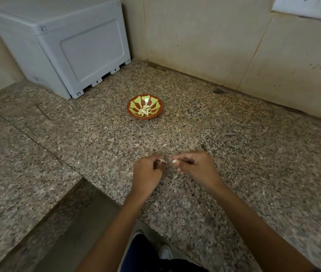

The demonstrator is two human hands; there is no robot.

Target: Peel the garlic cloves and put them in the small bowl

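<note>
A small red bowl (131,110) with a yellow-green pattern stands on the granite counter, holding several peeled pale garlic cloves (144,111). Nearer to me, my right hand (196,166) pinches a white garlic clove (175,161) at its fingertips. My left hand (147,169) is close beside it, fingers curled, with a thin bit of pale garlic skin (162,160) at its fingertips. The two hands are a short gap apart, well in front of the bowl.
A grey plastic box (61,42) stands in the back left corner against the tiled wall. A wall socket plate (308,5) is at the top right. The counter's edge (89,185) drops away at the lower left, with my shoes below.
</note>
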